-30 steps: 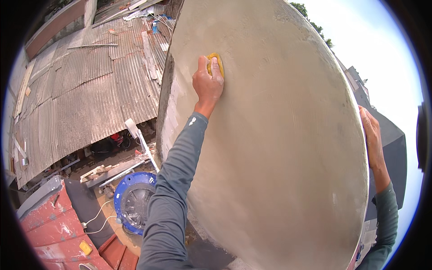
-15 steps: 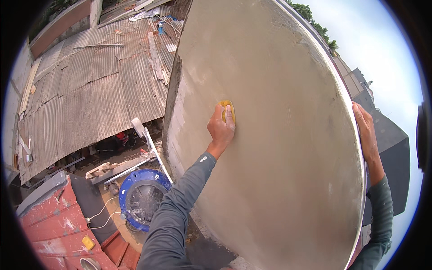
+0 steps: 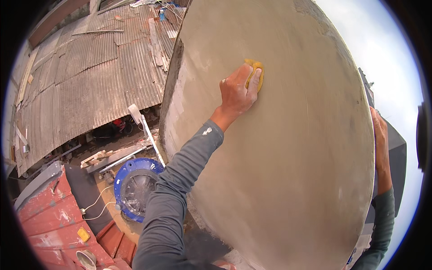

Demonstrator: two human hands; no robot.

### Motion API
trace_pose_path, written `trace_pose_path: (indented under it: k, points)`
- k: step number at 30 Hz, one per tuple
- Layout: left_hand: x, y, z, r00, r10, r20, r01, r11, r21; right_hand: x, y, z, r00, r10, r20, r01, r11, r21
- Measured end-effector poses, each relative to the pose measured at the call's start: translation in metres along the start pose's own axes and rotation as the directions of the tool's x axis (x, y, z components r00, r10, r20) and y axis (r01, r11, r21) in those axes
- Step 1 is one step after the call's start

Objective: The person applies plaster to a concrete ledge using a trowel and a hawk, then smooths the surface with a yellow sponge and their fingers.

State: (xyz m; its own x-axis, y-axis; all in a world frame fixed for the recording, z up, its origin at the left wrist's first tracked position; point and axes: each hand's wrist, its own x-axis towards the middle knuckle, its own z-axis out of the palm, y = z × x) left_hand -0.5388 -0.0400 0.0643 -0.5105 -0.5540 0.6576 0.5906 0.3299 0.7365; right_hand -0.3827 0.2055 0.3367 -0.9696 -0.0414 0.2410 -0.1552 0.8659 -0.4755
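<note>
My left hand is closed around a yellow sponge, pressing it to the smooth grey-brown plaster of a wall. Damp-looking streaks mark the plaster around the sponge. On the far right, my right hand grips the wall's right edge. Most of its fingers are hidden behind that edge, and it holds no tool that I can see.
Down to the left stands a blue-rimmed round tub. A second yellow sponge and a pale cup are on the red metal roof. Corrugated roofing spreads at upper left. A white pole leans near the wall.
My left hand has slid the sponge up and to the right across the plaster. My right hand stays at the wall's edge, its fingers now more hidden. The view has shifted slightly.
</note>
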Motion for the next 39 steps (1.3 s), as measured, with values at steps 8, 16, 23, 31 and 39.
trace_pose_path:
  k: [8,16,23,31,39]
  points:
    - [0.019,-0.01,-0.001,0.993,-0.057,-0.105,0.048,0.996,-0.081,0.003,-0.004,0.002,0.999,-0.03,0.017,0.03,1.0,0.007]
    - [0.096,-0.065,-0.008,0.959,-0.216,-0.183,0.246,0.956,0.159,0.009,-0.008,0.001,0.999,-0.036,0.036,0.036,0.999,0.025]
    - [0.154,0.085,0.015,0.971,0.22,-0.094,-0.226,0.972,-0.06,0.008,-0.011,0.014,0.999,-0.037,0.004,0.037,0.997,0.073]
    - [0.056,-0.078,-0.008,0.929,-0.311,-0.2,0.347,0.921,0.176,0.002,0.0,0.0,0.996,-0.052,-0.075,0.05,0.999,-0.02]
    - [0.088,0.043,0.012,0.988,-0.086,-0.127,0.059,0.978,-0.201,0.003,-0.007,-0.003,0.996,-0.041,0.078,0.041,0.999,0.009]
